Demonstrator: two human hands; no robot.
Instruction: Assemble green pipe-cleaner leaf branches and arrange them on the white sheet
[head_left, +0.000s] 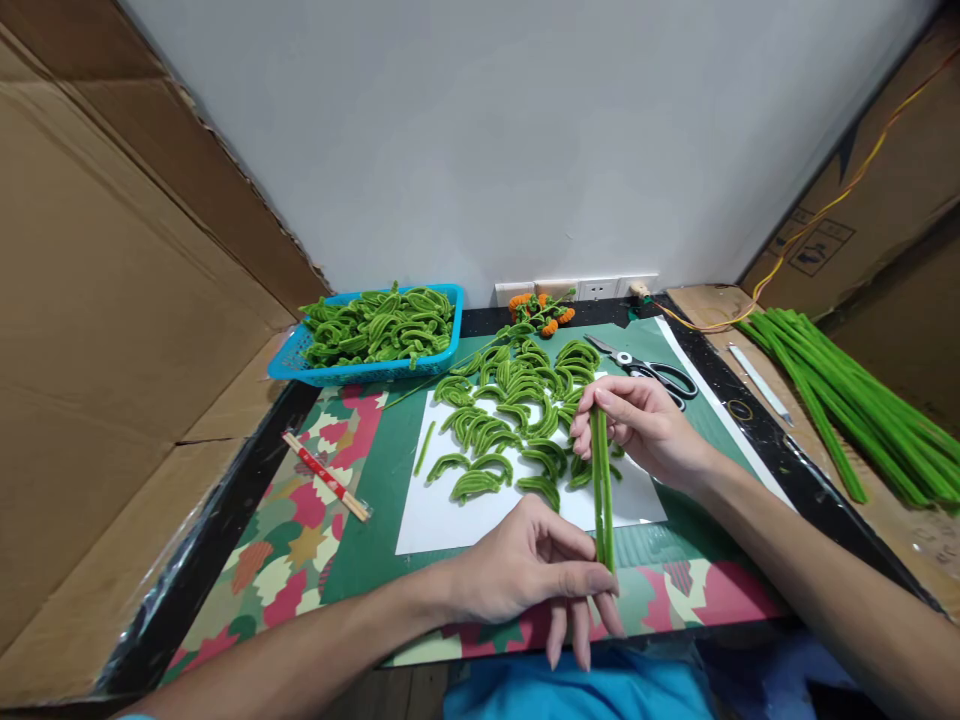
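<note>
Above the mat [367, 525], the left hand [525, 565] pinches green stems [602, 495] near me, right hand [641, 420] farther out.

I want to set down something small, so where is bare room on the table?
Bare: the green strip between the chopsticks and the paper; also the patterned area between the chopsticks and the left forearm. Crowded: the paper's middle, covered with curls; the heaped basket; the right side, where long stems lie. The left hand covers the front middle.
</note>
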